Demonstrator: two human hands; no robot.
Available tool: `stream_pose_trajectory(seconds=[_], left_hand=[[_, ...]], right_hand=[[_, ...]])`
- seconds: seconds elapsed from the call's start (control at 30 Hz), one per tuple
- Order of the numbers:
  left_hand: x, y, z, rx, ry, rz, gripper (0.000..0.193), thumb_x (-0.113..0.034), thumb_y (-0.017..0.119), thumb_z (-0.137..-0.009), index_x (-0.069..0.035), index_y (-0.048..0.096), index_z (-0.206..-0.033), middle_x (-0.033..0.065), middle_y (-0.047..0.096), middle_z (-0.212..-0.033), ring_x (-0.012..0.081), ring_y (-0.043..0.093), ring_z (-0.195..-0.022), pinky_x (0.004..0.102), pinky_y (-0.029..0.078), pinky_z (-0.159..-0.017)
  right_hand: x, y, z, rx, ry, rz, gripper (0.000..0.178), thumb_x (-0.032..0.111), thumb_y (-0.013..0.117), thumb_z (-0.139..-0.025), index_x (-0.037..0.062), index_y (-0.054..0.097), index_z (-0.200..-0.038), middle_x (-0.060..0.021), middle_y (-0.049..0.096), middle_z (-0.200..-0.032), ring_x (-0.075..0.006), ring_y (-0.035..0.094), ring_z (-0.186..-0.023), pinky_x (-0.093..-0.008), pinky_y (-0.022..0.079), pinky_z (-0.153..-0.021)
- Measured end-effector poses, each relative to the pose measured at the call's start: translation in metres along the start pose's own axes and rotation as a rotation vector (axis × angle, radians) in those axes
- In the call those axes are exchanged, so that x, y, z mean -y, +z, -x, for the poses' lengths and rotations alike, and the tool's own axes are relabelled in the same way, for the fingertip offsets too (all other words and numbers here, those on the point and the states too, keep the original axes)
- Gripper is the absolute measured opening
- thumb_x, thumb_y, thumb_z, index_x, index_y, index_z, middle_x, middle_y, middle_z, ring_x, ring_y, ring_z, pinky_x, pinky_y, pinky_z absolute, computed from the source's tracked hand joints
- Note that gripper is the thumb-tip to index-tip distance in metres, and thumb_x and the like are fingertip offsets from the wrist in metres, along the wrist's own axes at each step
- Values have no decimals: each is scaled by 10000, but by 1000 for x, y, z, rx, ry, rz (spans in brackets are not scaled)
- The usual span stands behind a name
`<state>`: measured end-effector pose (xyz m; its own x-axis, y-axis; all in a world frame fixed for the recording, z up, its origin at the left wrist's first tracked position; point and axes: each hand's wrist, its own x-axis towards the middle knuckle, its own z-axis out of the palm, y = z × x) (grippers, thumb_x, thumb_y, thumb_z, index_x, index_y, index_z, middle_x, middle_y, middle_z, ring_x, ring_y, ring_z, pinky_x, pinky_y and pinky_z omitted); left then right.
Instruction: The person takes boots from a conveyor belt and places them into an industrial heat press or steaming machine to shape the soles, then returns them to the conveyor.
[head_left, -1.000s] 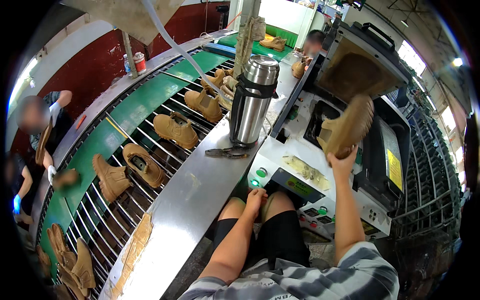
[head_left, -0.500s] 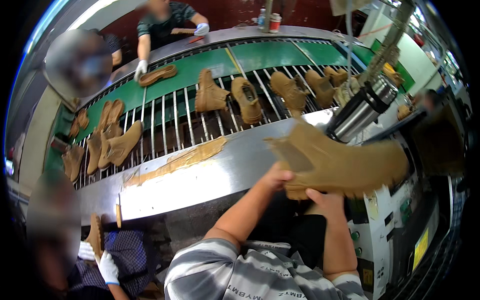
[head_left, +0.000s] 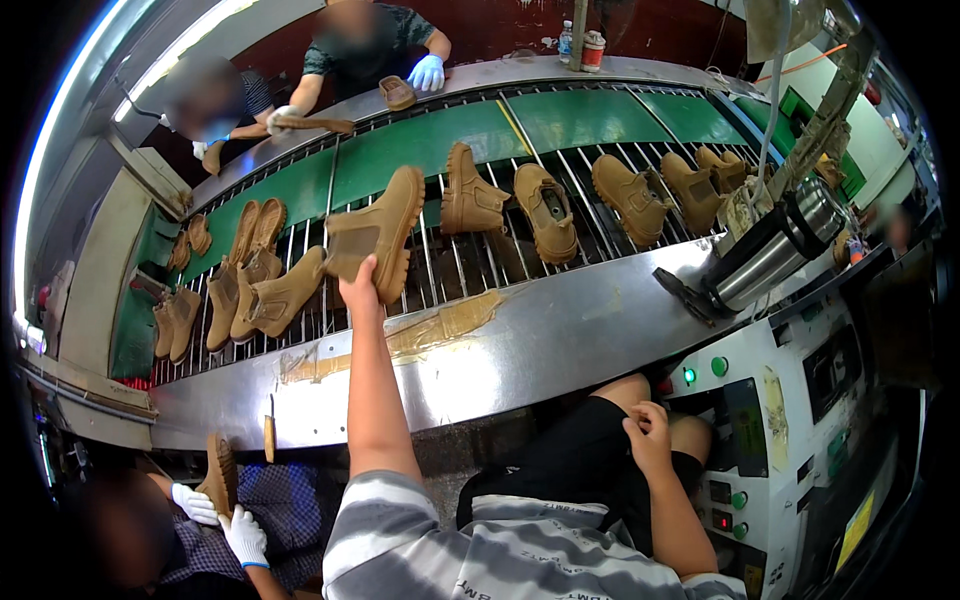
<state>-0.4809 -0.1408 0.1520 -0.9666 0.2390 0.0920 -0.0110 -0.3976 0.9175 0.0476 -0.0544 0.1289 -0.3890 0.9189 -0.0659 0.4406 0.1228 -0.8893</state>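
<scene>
My left hand [head_left: 360, 285] reaches out over the rollers and grips a tan ankle boot [head_left: 385, 225] by its heel end. The boot is tilted, with its toe upward and its lugged sole facing right. My right hand [head_left: 650, 435] is drawn back above my knee, fingers loosely curled but apart, with nothing seen in it. Left of the held boot lies another tan boot [head_left: 288, 298] on the rollers. To its right stands a boot [head_left: 470, 195], followed by a tan shoe [head_left: 547, 215] seen from above.
A metal ledge [head_left: 560, 325] edges the roller line, with a steel thermos [head_left: 770, 255] at its right end. A control panel [head_left: 770, 400] stands beside my right arm. Across the green belt [head_left: 400, 155], co-workers handle soles; another at lower left holds a sole [head_left: 220, 475].
The boot was in both hands at the right; my left hand has carried it left over the rollers. My right hand has let go and drawn back. The far co-worker has picked up a sole.
</scene>
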Motion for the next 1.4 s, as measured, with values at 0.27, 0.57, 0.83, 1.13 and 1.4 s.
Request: stream_pose_trajectory(seconds=[0.27, 0.57, 0.83, 1.13, 1.4], left_hand=[[108, 19, -14, 16, 234, -924, 734, -268, 801, -706, -29, 478, -1321, 189, 542, -1282, 365, 542, -1163, 426, 435, -980], [102, 43, 45, -151, 329, -795, 528, -141, 708, -781, 39, 434, -1195, 176, 454, -1168, 314, 487, -1081, 396, 384, -973], [170, 117, -82, 223, 290, -891, 702, -375, 676, -834, 42, 443, -1349, 263, 489, -1317, 405, 464, -1230, 436, 368, -1043], [190, 143, -135, 510, -447, -460, 519, -257, 648, -887, -94, 491, -1354, 100, 597, -1239, 249, 561, -1146, 369, 422, -991], [122, 149, -70, 524, -609, -431, 472, -303, 624, -923, -76, 517, -1324, 108, 576, -1280, 258, 562, -1141, 368, 439, -963]], right_hand=[[-18, -25, 14, -143, 64, 90, 165, 41, 682, -787, 19, 627, -941, -102, 577, -1110, -240, 595, -978, -315, 489, -818], [-102, -84, 43, -381, 108, 236, 55, -14, 626, -802, -22, 577, -825, -88, 552, -792, -194, 584, -708, -283, 472, -665], [-158, -90, 63, -494, 204, 197, 44, -26, 595, -809, 6, 568, -798, -58, 553, -733, -146, 564, -668, -274, 456, -639], [-145, -80, 46, -532, 259, 268, 20, 8, 604, -811, 13, 587, -802, -61, 582, -679, -162, 577, -623, -286, 469, -620], [-148, -81, 45, -521, 326, 254, 45, 67, 641, -805, 28, 623, -817, -90, 625, -684, -205, 622, -628, -321, 490, -622]])
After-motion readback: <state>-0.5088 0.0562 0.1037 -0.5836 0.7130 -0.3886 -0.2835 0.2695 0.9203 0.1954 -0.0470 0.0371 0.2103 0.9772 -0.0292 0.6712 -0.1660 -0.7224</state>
